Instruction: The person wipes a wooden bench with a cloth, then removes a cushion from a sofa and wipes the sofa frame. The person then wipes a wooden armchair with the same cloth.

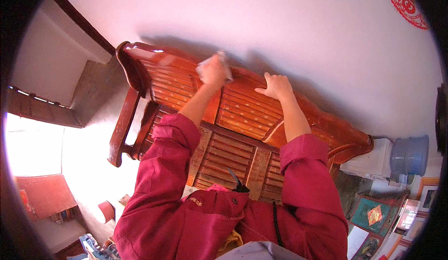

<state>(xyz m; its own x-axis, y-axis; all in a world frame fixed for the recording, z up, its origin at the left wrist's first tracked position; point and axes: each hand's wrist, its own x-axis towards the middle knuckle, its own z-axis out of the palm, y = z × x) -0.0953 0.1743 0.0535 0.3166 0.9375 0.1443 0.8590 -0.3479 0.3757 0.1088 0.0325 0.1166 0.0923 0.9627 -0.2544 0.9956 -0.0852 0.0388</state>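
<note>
A reddish-brown wooden bench [250,114] with a slatted, curved backrest stands in front of me against the wall. My left hand [212,71] is closed around a pale, crumpled cloth [226,73] at the backrest's top rail; hand and cloth are slightly blurred. Farther right along the same rail rests my right hand [280,86], thumb and forefinger spread, its other fingers partly hidden. Below the backrest shows the slatted seat [225,158], duller and more worn. Both forearms reach out from rolled red sleeves.
The bench's armrest [122,130] juts out at left. A blue translucent water bottle [409,155] stands by a white appliance [371,158] at right. Lower right is a cabinet with a green panel [367,212]. A red round decoration [404,2] hangs on the wall.
</note>
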